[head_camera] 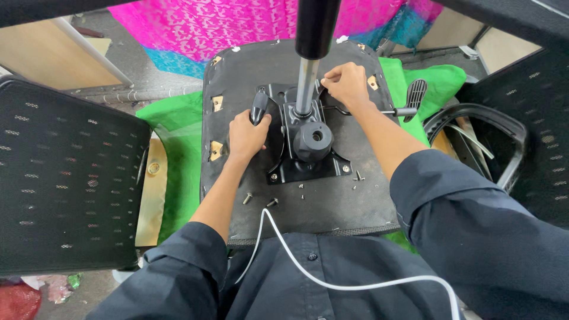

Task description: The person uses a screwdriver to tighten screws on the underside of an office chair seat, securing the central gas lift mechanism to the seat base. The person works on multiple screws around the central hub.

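Left hand (246,135) grips a black-handled tool (259,106); right hand (345,85) pinches at the chair mechanism plate (308,160) on the upturned seat (332,201)

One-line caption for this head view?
Left hand grips a black tool handle; right hand touches the chair mechanism plate.

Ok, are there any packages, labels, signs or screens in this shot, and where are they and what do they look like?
No labels, signs or screens show.
Possible package: crumpled red plastic wrapping, bottom left corner on the floor, soft and shapeless, with pale and green scraps beside it; too blurred to be sure.
The upturned black chair seat base, where the left hand and right hand work at the black metal mechanism plate, carries no sticker that shows.
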